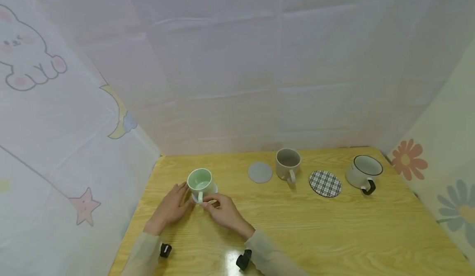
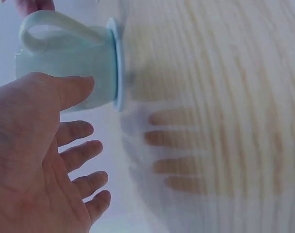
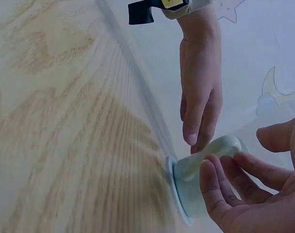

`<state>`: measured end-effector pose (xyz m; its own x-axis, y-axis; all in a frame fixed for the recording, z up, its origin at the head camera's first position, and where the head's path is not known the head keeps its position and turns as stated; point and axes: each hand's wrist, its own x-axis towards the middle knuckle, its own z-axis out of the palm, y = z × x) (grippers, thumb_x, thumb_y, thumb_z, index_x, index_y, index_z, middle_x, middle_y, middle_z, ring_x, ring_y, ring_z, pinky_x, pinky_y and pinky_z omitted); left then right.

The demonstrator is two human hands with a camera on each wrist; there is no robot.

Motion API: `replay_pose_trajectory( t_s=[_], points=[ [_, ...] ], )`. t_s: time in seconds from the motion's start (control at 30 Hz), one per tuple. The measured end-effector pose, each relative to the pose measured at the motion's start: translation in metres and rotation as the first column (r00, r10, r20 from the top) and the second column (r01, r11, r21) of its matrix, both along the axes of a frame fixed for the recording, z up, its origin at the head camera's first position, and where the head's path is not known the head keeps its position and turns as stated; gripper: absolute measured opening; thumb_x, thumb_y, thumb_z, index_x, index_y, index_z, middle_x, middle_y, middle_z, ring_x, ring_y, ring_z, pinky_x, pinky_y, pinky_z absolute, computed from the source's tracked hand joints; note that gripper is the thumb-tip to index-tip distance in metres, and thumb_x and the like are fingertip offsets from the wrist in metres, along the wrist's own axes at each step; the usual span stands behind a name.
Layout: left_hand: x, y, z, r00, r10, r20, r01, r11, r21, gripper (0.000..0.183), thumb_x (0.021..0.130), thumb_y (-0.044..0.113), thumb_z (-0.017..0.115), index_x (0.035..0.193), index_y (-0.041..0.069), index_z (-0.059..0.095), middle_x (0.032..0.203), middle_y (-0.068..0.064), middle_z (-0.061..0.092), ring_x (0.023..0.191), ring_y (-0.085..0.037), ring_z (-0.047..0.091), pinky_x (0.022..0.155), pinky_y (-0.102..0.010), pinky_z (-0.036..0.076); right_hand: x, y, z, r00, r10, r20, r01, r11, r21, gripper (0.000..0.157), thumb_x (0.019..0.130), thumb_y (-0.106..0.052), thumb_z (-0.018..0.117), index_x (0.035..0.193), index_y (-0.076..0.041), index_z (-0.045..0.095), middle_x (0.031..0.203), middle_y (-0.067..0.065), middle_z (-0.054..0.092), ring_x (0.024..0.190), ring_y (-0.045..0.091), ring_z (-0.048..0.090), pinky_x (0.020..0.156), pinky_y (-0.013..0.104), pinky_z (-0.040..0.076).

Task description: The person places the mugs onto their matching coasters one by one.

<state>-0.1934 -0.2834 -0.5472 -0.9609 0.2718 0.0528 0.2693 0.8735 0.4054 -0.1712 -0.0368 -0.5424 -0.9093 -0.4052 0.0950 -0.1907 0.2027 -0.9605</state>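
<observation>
Both hands are flanking the pale green cup [image 1: 202, 189], the left hand [image 1: 172, 206] lying at its left side and the right hand [image 1: 224, 214] reaching in by its handle [image 2: 70, 22]. Left fingers are stretching out nearly straight with gaps between them, the thumb overlapping the cup in the left wrist view; whether it is touching, I cannot tell. Right fingers are bending loosely beside the handle, the thumb standing apart from them; I cannot tell whether any fingertip is pressing on it. Underneath, a pale blue coaster [image 2: 120, 73] is carrying the cup, which is standing upright towards the left end of the wooden table [image 1: 334, 234], its handle facing the person. Farther right, a grey coaster [image 1: 260, 172] is lying just beside a beige mug [image 1: 285, 170], and a plaid coaster [image 1: 325, 183] is lying near a white mug [image 1: 357, 178] with a dark rim. Light sleeves [image 1: 142, 251] are covering both forearms
</observation>
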Motion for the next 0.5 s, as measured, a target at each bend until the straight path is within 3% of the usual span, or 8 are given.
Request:
replay_pose_trajectory(
  t_s=[0.33,0.5],
  points=[
    [0.009,-0.009,0.017,0.992,0.032,-0.124,-0.031,0.999,0.010,0.062,0.106,0.024,0.067,0.156,-0.006,0.047,0.162,-0.029,0.046,0.150,-0.058,0.038,0.121,-0.072,0.034,0.003,0.021,0.013,1.000,-0.013,-0.011,0.013,1.000,0.001,0.028,0.108,-0.026,0.066,0.125,-0.006,0.075,0.125,0.012,0.075,0.106,0.028,0.074,0.080,0.028,0.062],
    [0.007,-0.008,0.026,0.980,0.020,-0.198,-0.016,1.000,0.024,0.057,0.108,0.022,0.064,0.154,-0.008,0.049,0.160,-0.030,0.048,0.148,-0.059,0.041,0.119,-0.073,0.036,0.003,0.032,0.021,0.999,-0.007,-0.040,0.007,1.000,0.001,0.026,0.109,-0.025,0.063,0.126,-0.009,0.074,0.127,0.016,0.074,0.105,0.029,0.075,0.084,0.030,0.063]
  ],
)
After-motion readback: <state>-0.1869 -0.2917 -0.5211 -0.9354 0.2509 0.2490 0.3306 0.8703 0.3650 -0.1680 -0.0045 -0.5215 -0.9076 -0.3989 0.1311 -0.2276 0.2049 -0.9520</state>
